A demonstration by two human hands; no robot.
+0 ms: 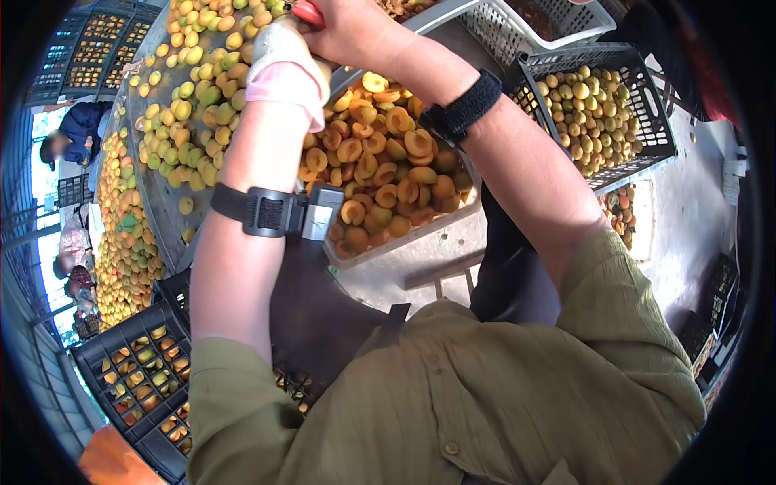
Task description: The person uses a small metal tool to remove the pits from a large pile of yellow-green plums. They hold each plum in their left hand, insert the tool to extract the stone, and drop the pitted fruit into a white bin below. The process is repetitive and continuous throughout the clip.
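Note:
My left hand (pixel 288 48), in a whitish glove with a pink cuff, is at the top of the view over the metal table (pixel 173 209). What it holds, if anything, is hidden. Against it is my bare right hand (pixel 339 30), closed on a red-handled tool (pixel 308 12) whose working end is hard to make out. Whole apricots (pixel 206 94) lie on the table to the left of the hands. Below my hands stands a pale plastic crate (pixel 403 233) filled with halved apricots (pixel 418 142).
A black crate (pixel 658 142) of small whole fruit stands at the right, beside a white basket (pixel 591 30). Another black crate (pixel 100 357) with cut fruit is at the lower left. Several people sit at the far left. A wooden stool (pixel 445 273) is below the pale crate.

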